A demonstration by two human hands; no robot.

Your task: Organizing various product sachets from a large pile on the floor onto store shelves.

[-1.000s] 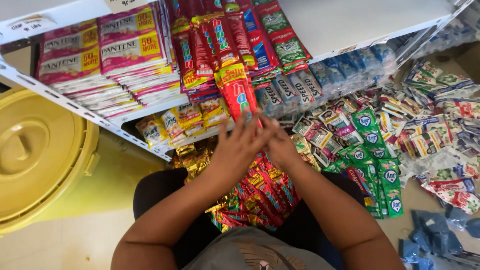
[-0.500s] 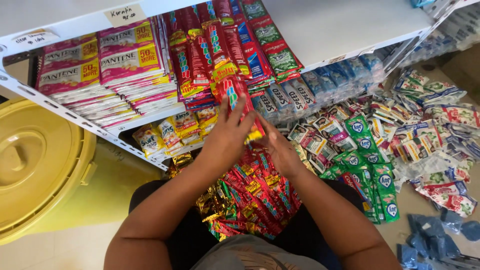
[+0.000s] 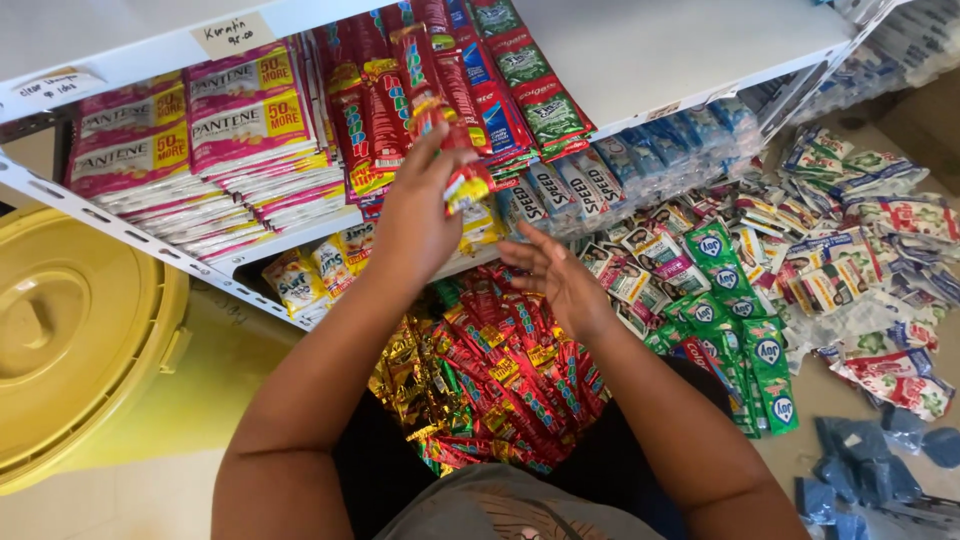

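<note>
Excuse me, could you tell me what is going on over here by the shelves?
A person crouches at a white shelf stocked with sachet strips. Their left hand holds a red sachet strip up against the hanging red strips on the shelf. The right hand is open and empty, hovering above a pile of red sachets in the lap. Green sachets and other packets lie spread on the floor to the right, and a yellow bin lid sits to the left.

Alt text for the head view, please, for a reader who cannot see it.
Seen from above, the left hand holds a strip of red sachets up against a white shelf stacked with sachet strips. The right hand hangs open over a heap of red and gold sachets. A yellow bin lid lies at the left.
</note>
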